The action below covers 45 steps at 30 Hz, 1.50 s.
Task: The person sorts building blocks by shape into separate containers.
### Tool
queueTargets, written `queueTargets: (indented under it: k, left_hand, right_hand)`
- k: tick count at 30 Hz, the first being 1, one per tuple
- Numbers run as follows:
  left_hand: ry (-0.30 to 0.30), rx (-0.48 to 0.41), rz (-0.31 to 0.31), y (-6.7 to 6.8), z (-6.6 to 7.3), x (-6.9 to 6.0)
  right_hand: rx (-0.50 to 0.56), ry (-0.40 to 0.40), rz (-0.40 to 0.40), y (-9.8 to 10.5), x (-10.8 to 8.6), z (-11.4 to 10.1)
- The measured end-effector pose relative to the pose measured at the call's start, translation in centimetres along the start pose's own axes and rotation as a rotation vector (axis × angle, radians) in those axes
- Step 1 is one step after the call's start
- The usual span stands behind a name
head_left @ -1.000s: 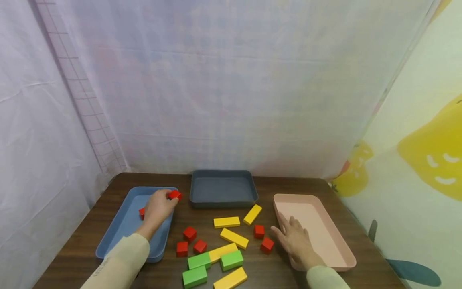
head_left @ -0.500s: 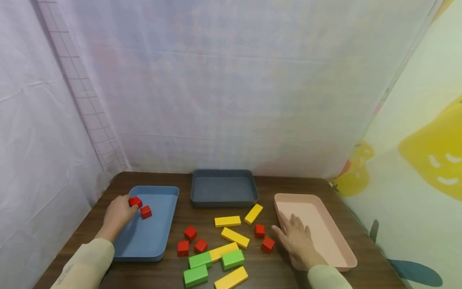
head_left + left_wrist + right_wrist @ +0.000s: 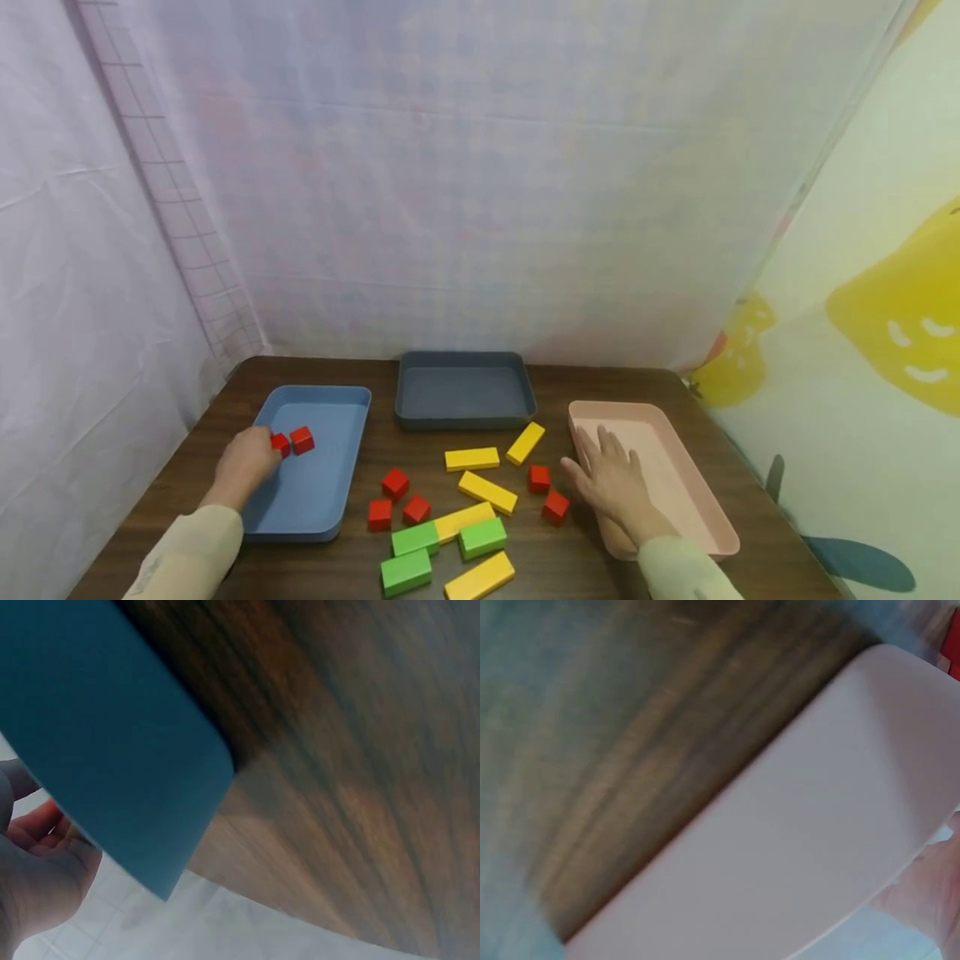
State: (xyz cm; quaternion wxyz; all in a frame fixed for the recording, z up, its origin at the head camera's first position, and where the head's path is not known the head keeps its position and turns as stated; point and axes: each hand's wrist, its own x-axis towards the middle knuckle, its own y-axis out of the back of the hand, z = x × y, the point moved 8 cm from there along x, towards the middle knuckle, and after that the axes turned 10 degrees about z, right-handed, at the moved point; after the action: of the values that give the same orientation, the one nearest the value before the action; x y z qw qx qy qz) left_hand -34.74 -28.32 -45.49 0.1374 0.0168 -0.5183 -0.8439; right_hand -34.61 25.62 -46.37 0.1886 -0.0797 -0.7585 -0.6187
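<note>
In the blue tray (image 3: pixel 315 500), the left hand (image 3: pixel 242 468) pinches a red cube (image 3: pixel 281 447) between its fingers, close beside a second red cube (image 3: pixel 302 440). The right hand (image 3: pixel 611 483) lies with fingers spread across the left side of the pink tray (image 3: pixel 678 475). Between these trays, a dark grey tray (image 3: pixel 465 393) stands farther back on the desk (image 3: pixel 607 386), behind loose yellow blocks (image 3: pixel 471 459).

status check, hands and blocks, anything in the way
Left hand at red cube inside blue tray, grip hidden. Right hand spread at pink tray. Second red cube alongside, possibly crowding.
</note>
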Motion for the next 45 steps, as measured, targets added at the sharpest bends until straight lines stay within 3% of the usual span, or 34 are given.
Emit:
queueTargets:
  k: [5, 12, 27, 35, 40, 45]
  left_hand:
    - [0.035, 0.007, -0.017, -0.6, -0.1, 0.3]
    - [-0.002, 0.015, -0.029, -1.4, 0.2, 0.6]
    - [0.026, 0.038, -0.045, -1.5, 0.9, 0.5]
    - [0.060, 0.039, -0.059, -1.7, 0.6, 0.5]
    - [0.043, 0.029, -0.047, -1.3, 0.5, 0.4]
    - [-0.030, -0.002, 0.010, -0.6, 0.7, 0.4]
  right_hand:
    - [0.029, -0.043, -0.056, -0.8, 1.0, -0.2]
    - [0.003, -0.086, -0.130, -2.3, 0.9, 0.3]
    - [0.016, -0.117, -0.129, -2.1, 0.4, 0.3]
    - [0.033, -0.135, -0.143, -2.4, 0.2, 0.4]
    - [0.044, -0.136, -0.142, -2.5, 0.2, 0.3]
    - [0.048, -0.135, -0.144, -2.4, 0.3, 0.2]
